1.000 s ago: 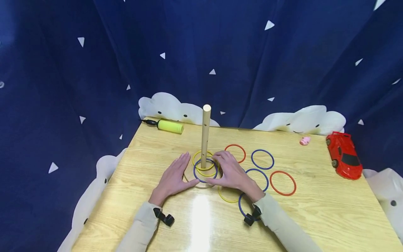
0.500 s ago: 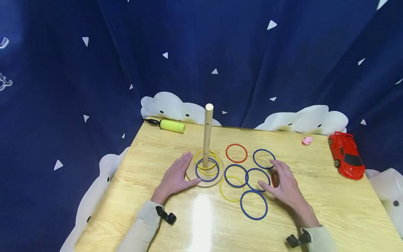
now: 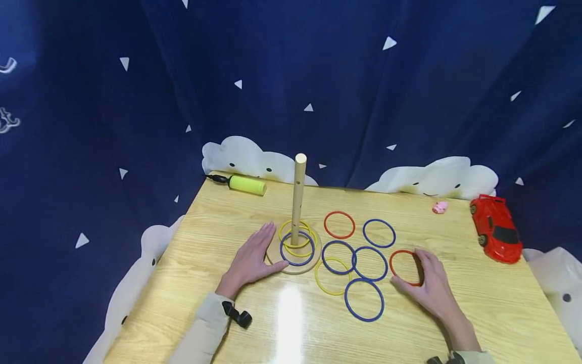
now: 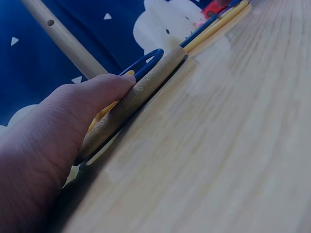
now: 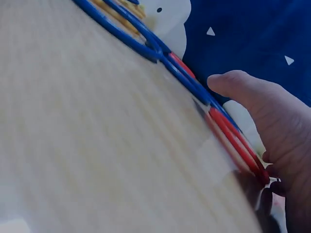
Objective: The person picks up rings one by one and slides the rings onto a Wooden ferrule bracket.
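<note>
A wooden peg (image 3: 297, 202) rises from a round wooden base (image 3: 318, 253). Several yellow and blue rings lie around the peg's foot, among them a blue ring (image 3: 297, 265). My left hand (image 3: 250, 258) rests at the base's left side, fingers straight; in the left wrist view its thumb (image 4: 114, 87) lies on the base's rim by the blue ring. On the table to the right, my right hand (image 3: 432, 283) reaches over a red ring (image 3: 392, 260), thumb and fingers spread across its right part. The right wrist view shows that thumb (image 5: 233, 82) raised above the ring.
Between the hands lie several loose blue rings (image 3: 364, 319), a yellow ring (image 3: 332, 293) and another red ring (image 3: 339, 237). Farther back are a yellow-green hand pump (image 3: 247, 185), a pink pig figure (image 3: 440, 207) and a red toy car (image 3: 497, 230). A blue curtain (image 3: 291, 76) hangs behind.
My right hand has left the base and moved right to the red ring. A blue ring now lies on the table where that hand was. My left hand stays at the base.
</note>
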Motion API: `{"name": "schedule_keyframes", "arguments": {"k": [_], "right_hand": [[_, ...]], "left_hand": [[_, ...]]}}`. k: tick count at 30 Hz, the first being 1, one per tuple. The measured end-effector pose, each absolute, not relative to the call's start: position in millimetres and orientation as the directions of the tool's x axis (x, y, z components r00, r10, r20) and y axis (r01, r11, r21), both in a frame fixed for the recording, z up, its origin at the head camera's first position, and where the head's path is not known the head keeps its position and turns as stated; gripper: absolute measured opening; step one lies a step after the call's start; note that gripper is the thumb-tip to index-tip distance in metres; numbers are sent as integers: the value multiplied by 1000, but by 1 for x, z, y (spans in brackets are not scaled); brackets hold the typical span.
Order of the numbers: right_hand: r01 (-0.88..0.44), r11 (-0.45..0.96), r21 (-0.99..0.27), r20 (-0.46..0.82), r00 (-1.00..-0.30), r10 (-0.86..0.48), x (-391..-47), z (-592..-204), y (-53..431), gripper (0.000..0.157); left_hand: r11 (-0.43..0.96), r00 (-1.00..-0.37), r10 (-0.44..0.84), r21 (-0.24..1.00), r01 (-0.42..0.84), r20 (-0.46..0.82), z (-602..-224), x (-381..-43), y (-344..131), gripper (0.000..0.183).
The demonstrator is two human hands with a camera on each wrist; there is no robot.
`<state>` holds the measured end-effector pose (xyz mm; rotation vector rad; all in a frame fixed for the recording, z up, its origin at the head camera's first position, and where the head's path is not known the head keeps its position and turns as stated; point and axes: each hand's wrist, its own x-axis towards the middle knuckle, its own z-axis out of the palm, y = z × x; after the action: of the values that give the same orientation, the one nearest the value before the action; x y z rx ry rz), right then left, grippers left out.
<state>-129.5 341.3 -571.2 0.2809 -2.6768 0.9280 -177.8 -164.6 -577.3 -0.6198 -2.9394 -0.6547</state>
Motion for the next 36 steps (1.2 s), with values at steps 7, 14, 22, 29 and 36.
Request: {"name": "schedule_keyframes", "arguments": {"k": [7,14,22,29,36], "right_hand": [[-251,811,-529,347,-936,-64,-126,-575,348,100],[-236,820,-521,358,-933,-41,-127,-578,352,99],[-290,806,-516,386,-919,-84,-129,-582,357,95],[-257,814,-520,358,-931,-66,-126,-582,354,89],[-260,820,-510,393,-918,-46,-129,-585,353,87]], "left_hand": [[825,-918,367,403,396,151,-575,-177,-164,114],[829,-921,364,400,390,141,-574,-180,-162,114],[819,-914,361,406,406,185,-580,-176,-164,114],[822,-914,364,400,406,181,-583,-175,-165,114],[818,-910,368,400,414,188,-580,-178,-165,115]]}}
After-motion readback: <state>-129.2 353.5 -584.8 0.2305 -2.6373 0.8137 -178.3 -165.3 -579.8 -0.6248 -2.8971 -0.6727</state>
